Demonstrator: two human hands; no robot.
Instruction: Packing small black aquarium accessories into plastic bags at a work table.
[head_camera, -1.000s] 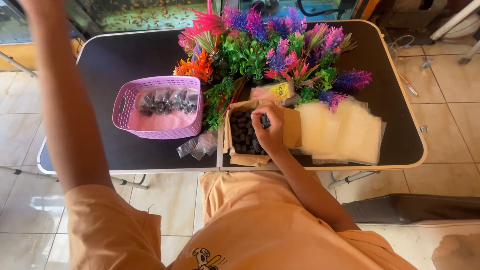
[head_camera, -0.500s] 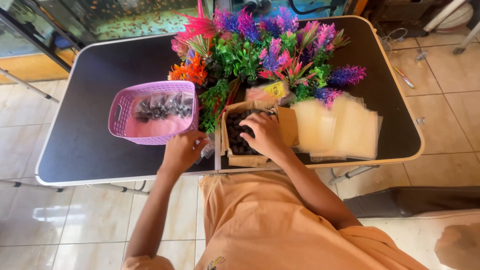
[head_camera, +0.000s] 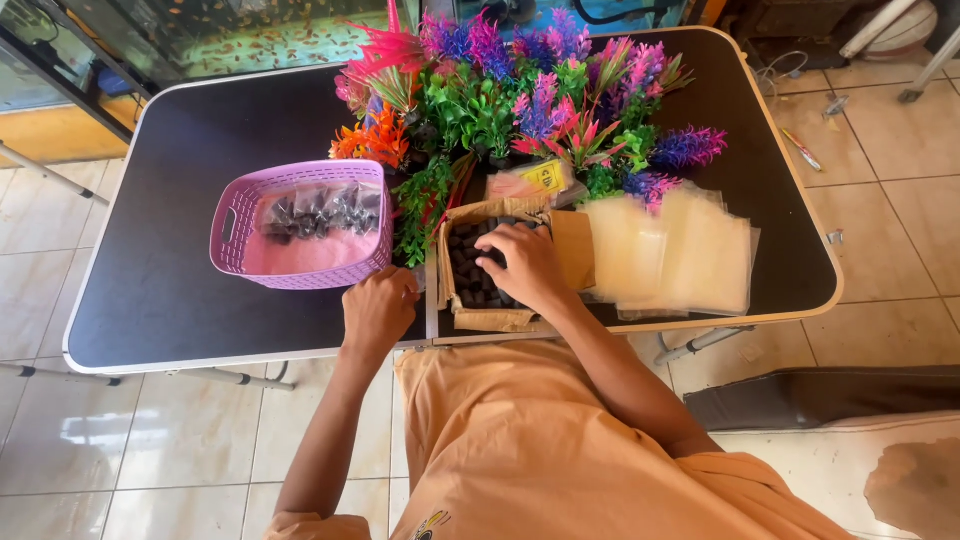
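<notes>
An open cardboard box (head_camera: 487, 318) filled with small dark pieces sits at the near edge of the black table (head_camera: 180, 300). My right hand (head_camera: 527, 265) lies inside the box, fingers curled down over the dark pieces; whether it grips one is hidden. My left hand (head_camera: 378, 308) rests closed on the table edge just left of the box, beside small clear packets, below a pink plastic basket (head_camera: 300, 270). The basket holds several clear packets of dark pieces (head_camera: 318, 212).
A pile of colourful artificial plants (head_camera: 520, 100) fills the far middle of the table. A stack of clear plastic bags (head_camera: 670, 255) lies right of the box. Behind the table stands a fish tank (head_camera: 230, 40). Tiled floor surrounds the table.
My left arm came down from the upper left, and its hand now rests at the table edge beside the box. My right hand stayed in the box, shifting slightly.
</notes>
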